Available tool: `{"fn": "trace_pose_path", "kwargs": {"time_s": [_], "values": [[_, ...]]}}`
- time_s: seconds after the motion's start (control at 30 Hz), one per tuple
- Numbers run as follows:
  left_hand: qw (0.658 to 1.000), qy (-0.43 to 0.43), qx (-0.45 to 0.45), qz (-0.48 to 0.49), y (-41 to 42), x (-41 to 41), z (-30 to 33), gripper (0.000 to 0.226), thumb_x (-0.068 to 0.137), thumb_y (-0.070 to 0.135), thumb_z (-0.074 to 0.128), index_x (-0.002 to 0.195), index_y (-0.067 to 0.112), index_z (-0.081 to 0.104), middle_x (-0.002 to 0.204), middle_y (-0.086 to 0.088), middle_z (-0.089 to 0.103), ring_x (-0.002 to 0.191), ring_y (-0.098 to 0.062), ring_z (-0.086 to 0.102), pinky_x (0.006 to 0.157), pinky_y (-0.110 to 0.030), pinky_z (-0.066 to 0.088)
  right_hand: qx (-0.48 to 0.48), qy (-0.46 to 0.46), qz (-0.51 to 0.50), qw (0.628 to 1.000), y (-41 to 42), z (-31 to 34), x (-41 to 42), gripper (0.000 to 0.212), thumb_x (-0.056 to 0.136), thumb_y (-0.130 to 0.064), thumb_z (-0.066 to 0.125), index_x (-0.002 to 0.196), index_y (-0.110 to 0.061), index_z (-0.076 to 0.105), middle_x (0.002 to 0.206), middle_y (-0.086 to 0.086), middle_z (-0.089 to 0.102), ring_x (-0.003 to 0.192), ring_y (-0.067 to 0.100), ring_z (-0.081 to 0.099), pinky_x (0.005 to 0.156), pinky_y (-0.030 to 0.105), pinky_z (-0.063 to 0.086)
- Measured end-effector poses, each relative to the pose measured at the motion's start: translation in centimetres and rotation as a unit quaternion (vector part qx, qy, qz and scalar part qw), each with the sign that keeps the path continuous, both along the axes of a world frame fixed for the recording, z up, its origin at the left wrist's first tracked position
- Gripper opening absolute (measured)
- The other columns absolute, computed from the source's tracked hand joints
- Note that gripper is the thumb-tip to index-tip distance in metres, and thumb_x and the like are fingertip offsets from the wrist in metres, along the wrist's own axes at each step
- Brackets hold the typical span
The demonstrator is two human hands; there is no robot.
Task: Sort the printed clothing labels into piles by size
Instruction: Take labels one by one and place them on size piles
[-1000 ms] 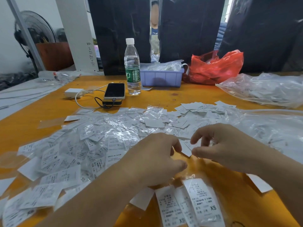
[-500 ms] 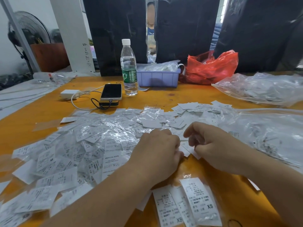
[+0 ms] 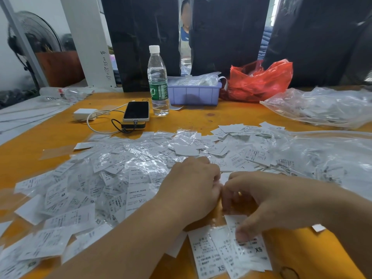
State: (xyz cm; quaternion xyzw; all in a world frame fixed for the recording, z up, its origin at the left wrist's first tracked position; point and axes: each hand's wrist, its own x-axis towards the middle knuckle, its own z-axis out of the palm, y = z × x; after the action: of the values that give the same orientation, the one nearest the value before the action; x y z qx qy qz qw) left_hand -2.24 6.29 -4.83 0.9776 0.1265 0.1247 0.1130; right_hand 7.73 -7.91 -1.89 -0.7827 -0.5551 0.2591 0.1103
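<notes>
Head view: left hand (image 3: 193,188) hides fingertips; right hand (image 3: 267,200) blurred

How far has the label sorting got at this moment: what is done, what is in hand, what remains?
Done: a small XS pile lies nearest the camera. In hand: the right hand lays a bagged label on that pile, thumb pressing it; the left hand rests curled beside it, its contents hidden. Left: nearly everything, since the big heap of mixed labels shows M, S, L and XS unsorted.
</notes>
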Motion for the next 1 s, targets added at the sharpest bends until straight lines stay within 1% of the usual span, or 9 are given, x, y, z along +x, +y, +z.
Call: {"fn": "trace_pose_path", "kwargs": {"time_s": [0.23, 0.43, 0.5, 0.57, 0.67, 0.73, 0.8, 0.93, 1.0], "values": [[1.000, -0.011, -0.005, -0.001, 0.0, -0.1, -0.2, 0.021, 0.096, 0.040, 0.047, 0.107, 0.029, 0.062, 0.113, 0.008, 0.055, 0.110, -0.015, 0.045, 0.093, -0.035, 0.040, 0.057, 0.029, -0.034, 0.997, 0.0, -0.4, 0.1, 0.018, 0.077, -0.038, 0.078, 0.077, -0.039, 0.060, 0.075, -0.029, 0.053, 0.066, -0.006, 0.050, 0.059, 0.018, 0.041], [0.998, -0.052, -0.033, -0.007, 0.2, -0.1, 0.1, 0.025, 0.095, 0.035, 0.044, 0.110, 0.028, 0.064, 0.116, 0.009, 0.057, 0.113, -0.012, 0.044, 0.097, -0.034, 0.037, 0.119, 0.166, -0.047, 0.978, 0.0, 0.3, 0.6, 0.019, 0.085, -0.027, 0.074, 0.068, -0.025, 0.064, 0.069, -0.003, 0.061, 0.069, 0.014, 0.056, 0.065, 0.031, 0.044], [0.989, -0.107, -0.102, -0.009, 0.1, -0.4, 0.8, 0.032, 0.087, 0.034, 0.038, 0.099, 0.028, 0.067, 0.103, 0.011, 0.062, 0.100, -0.006, 0.050, 0.086, -0.029, 0.042, 0.167, 0.220, -0.063, 0.959, 0.1, 0.6, 0.8, 0.019, 0.083, -0.020, 0.074, 0.067, -0.020, 0.064, 0.070, 0.005, 0.061, 0.068, 0.018, 0.054, 0.064, 0.030, 0.043], [0.954, -0.136, -0.265, -0.024, 0.0, -0.8, 1.5, 0.035, 0.080, 0.039, 0.036, 0.087, 0.027, 0.068, 0.084, 0.011, 0.066, 0.076, -0.002, 0.056, 0.063, -0.024, 0.044, 0.217, 0.246, -0.097, 0.940, 0.2, 0.5, 1.1, 0.016, 0.082, -0.014, 0.075, 0.070, -0.012, 0.065, 0.071, 0.012, 0.063, 0.061, 0.016, 0.048, 0.055, 0.025, 0.039], [0.923, -0.083, -0.374, -0.042, -0.1, -1.2, 2.0, 0.035, 0.084, 0.050, 0.046, 0.089, 0.024, 0.069, 0.077, 0.002, 0.068, 0.071, -0.016, 0.063, 0.065, -0.039, 0.051, 0.288, 0.272, -0.149, 0.906, 0.3, 0.2, 1.3, 0.020, 0.070, -0.024, 0.073, 0.074, -0.006, 0.065, 0.068, 0.016, 0.062, 0.051, 0.015, 0.040, 0.046, 0.024, 0.032], [0.923, -0.066, -0.378, -0.043, 0.0, -1.3, 2.1, 0.015, 0.090, 0.038, 0.059, 0.097, 0.028, 0.067, 0.080, 0.001, 0.070, 0.070, -0.013, 0.065, 0.067, -0.034, 0.053, 0.318, 0.310, -0.179, 0.878, 0.5, -0.1, 1.2, 0.023, 0.068, -0.023, 0.073, 0.077, -0.004, 0.065, 0.061, 0.011, 0.058, 0.047, 0.013, 0.037, 0.042, 0.021, 0.030], [0.924, -0.079, -0.373, -0.025, 0.5, -1.2, 2.3, 0.016, 0.090, 0.018, 0.064, 0.102, 0.029, 0.064, 0.082, 0.001, 0.070, 0.069, -0.014, 0.065, 0.065, -0.032, 0.055, 0.323, 0.312, -0.202, 0.870, 0.7, -0.4, 0.9, 0.019, 0.074, -0.020, 0.073, 0.081, -0.004, 0.067, 0.063, 0.009, 0.063, 0.043, 0.011, 0.037, 0.039, 0.019, 0.029], [0.970, -0.110, -0.200, 0.081, 2.7, -1.6, 2.5, 0.024, 0.089, 0.023, 0.061, 0.110, 0.033, 0.059, 0.088, 0.007, 0.066, 0.068, -0.017, 0.062, 0.057, -0.034, 0.055, 0.339, 0.050, -0.218, 0.914, 0.5, -0.8, 1.4, 0.005, 0.082, -0.024, 0.073, 0.079, -0.021, 0.071, 0.071, -0.002, 0.069, 0.060, 0.010, 0.060, 0.056, 0.022, 0.049], [0.978, -0.084, -0.081, 0.174, 3.7, -1.9, 2.5, 0.033, 0.086, 0.028, 0.059, 0.118, 0.034, 0.054, 0.099, 0.006, 0.062, 0.082, -0.016, 0.061, 0.072, -0.036, 0.056, 0.334, 0.002, -0.222, 0.916, 0.4, -0.9, 1.4, 0.006, 0.081, -0.026, 0.073, 0.077, -0.026, 0.070, 0.072, -0.006, 0.068, 0.066, 0.004, 0.061, 0.059, 0.017, 0.048]]}}
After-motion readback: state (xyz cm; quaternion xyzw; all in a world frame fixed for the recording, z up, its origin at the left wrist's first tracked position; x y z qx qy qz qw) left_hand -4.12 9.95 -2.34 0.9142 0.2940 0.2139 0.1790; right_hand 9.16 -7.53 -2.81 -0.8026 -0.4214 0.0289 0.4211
